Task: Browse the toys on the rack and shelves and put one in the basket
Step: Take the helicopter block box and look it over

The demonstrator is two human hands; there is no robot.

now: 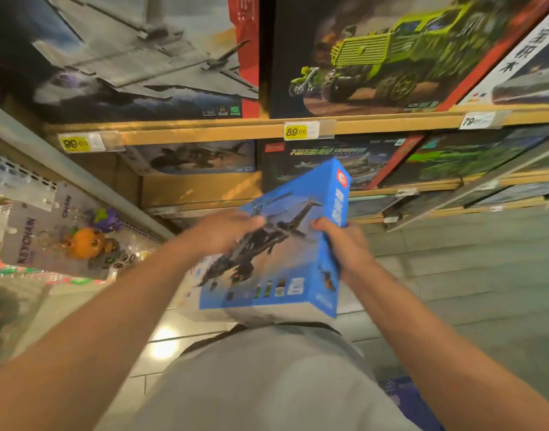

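I hold a blue toy box with a dark jet pictured on its front, tilted in front of my chest. My left hand grips its upper left edge, fingers over the front. My right hand clasps its right side near the blue spine. The box is off the wooden shelves, which stand behind it. A blue basket shows only as a corner at the lower right, beside my grey shirt.
Large boxed building sets fill the shelves: a grey aircraft, a green truck, and darker boxes below. Yellow price tags sit on the shelf edges. A rack with keychain toys hangs at the left. Tiled floor lies below.
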